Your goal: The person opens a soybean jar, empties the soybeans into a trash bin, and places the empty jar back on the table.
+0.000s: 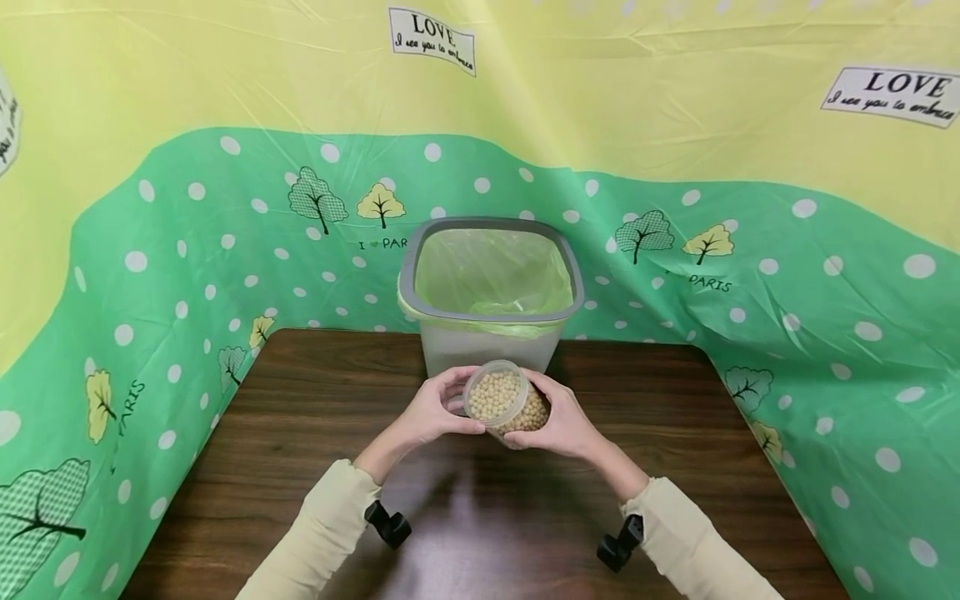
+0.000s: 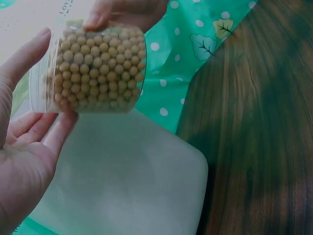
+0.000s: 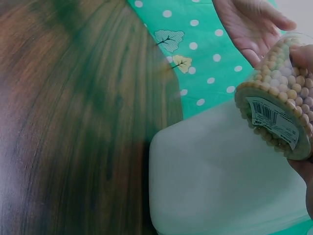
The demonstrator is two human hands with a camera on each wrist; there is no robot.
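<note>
A clear plastic jar (image 1: 534, 410) full of round, tan soybeans is held tilted in front of the bin, its see-through lid (image 1: 496, 392) facing up and to the left. The right hand (image 1: 564, 417) grips the body of the jar, thumb on the near side. Around the lid end is the left hand (image 1: 435, 408), thumb at the lower rim and fingers at the upper far side. In the left wrist view, beans (image 2: 98, 68) pack the jar behind its clear wall. A barcode label (image 3: 272, 120) shows on the base in the right wrist view.
Just beyond the hands stands a pale bin (image 1: 487, 346) with a grey rim and a light green liner (image 1: 487, 267). The dark wood table (image 1: 315, 467) lies under the arms. Green and yellow printed cloth (image 1: 247, 200) surrounds its back and sides.
</note>
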